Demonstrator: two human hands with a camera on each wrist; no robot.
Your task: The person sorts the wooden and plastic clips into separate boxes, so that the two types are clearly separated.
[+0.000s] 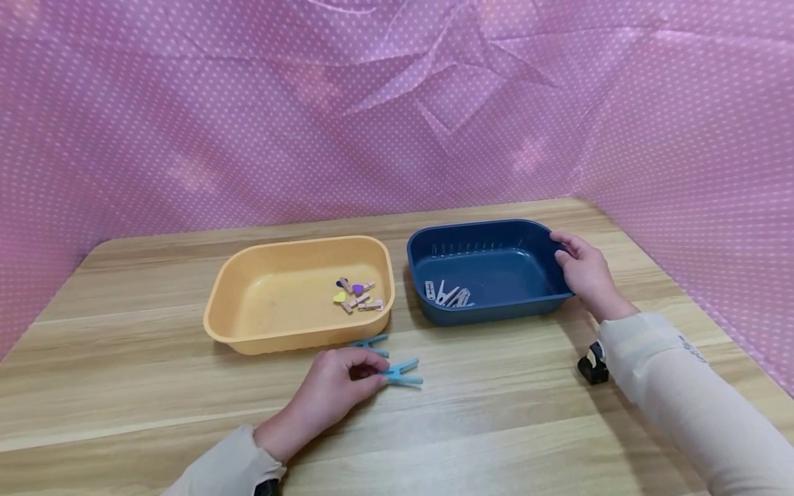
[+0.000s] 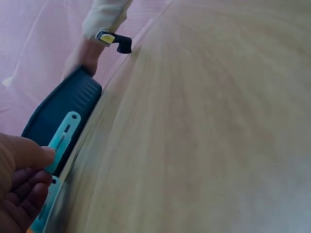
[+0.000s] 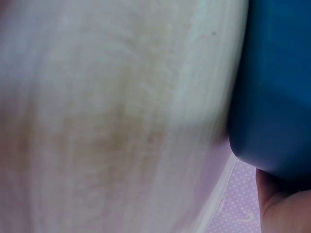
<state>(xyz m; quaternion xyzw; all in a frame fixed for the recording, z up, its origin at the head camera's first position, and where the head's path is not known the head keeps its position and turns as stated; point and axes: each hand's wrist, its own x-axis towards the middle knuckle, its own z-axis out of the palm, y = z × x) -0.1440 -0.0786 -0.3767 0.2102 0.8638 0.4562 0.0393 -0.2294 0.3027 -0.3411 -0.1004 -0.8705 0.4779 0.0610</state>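
Observation:
My left hand pinches a light blue clothespin between thumb and fingers, low over the table in front of the basins. A second blue clothespin lies just behind it, at the front of the yellow basin. In the left wrist view the pinched clothespin shows its holed end, overlapping the dark blue basin. My right hand grips the right rim of that dark blue basin, thumb at the inside edge. White clothespins lie in its front left corner.
Several small wooden clothespins with coloured hearts lie in the right part of the yellow basin. The wooden table is enclosed by a pink dotted cloth at the back and sides. A black wrist camera hangs under the right sleeve.

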